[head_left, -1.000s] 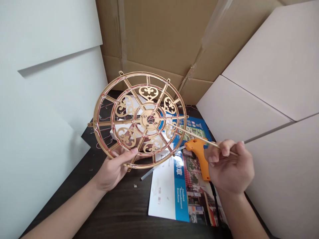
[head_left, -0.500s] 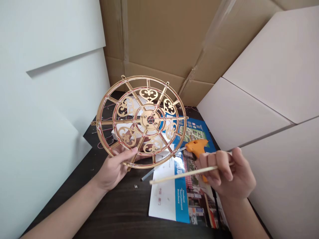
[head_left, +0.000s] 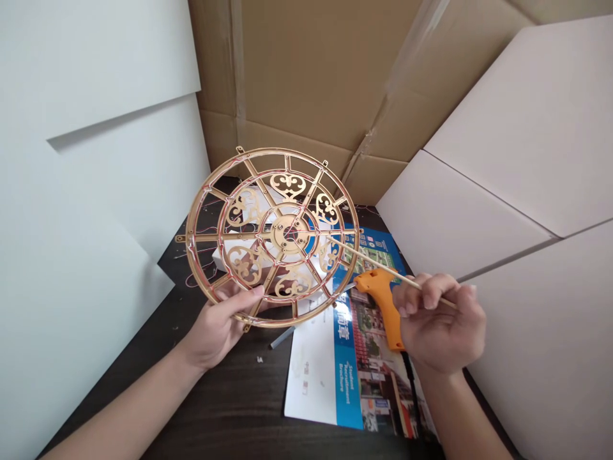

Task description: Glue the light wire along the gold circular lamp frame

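A round gold metal frame (head_left: 290, 237) with spokes, scrollwork and red wires along its rings is held up, tilted toward me. My left hand (head_left: 223, 326) grips its lower left rim, thumb on a spoke and the other fingers behind. In my right hand (head_left: 440, 313) is a thin wooden stick (head_left: 378, 264), pinched between the fingers. Its tip reaches the right side of the frame, by a spoke near the inner rings; whether it touches I cannot tell. Just left of that hand lies an orange glue gun (head_left: 383, 297), partly covered by the fingers.
Beneath the glue gun is a brochure (head_left: 318, 383) on the dark table (head_left: 215, 409). A grey stick (head_left: 282, 337) and a small white scrap (head_left: 260, 359) lie nearby. White objects and loose wires sit behind the frame. Cardboard (head_left: 325, 64) and white panels (head_left: 502, 191) enclose the area.
My right hand has turned the stick so its tip swings from low over the brochure up to the frame's right side. The left hand and frame stay almost still.
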`<state>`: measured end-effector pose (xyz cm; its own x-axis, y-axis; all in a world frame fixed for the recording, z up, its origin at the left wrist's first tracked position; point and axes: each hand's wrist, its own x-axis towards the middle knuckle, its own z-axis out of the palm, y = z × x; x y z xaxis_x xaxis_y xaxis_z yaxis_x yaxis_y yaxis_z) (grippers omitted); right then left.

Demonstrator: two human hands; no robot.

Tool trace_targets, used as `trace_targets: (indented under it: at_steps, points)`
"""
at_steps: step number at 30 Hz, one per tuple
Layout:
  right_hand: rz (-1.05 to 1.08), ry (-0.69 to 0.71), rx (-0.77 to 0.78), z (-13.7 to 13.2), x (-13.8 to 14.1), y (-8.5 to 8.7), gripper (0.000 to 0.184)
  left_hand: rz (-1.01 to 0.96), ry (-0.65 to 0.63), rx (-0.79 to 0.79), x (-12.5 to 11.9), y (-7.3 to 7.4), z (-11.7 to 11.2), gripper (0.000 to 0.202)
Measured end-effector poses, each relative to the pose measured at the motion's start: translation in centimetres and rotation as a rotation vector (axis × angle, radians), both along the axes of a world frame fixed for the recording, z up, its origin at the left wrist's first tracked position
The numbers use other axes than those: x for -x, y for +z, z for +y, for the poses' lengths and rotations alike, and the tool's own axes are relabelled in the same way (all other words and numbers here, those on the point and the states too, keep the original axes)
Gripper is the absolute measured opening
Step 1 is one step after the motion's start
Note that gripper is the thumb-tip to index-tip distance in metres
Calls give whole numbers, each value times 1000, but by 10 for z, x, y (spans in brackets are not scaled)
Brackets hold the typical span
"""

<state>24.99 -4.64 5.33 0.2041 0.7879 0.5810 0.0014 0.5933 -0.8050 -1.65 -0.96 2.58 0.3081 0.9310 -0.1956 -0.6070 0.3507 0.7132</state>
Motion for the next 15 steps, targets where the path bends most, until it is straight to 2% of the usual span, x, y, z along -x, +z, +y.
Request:
trace_targets:
  at_steps: [4, 9, 15]
  points:
    - [32, 3, -1, -1, 0, 2, 49, -25, -2, -43, 1, -1, -1, 20]
    - [107, -60, 104, -2, 1, 0, 49, 1, 6, -76, 1, -2, -1, 11]
    - [76, -60, 101, -3, 0, 1, 53, 39, 0, -107, 0, -4, -2, 22]
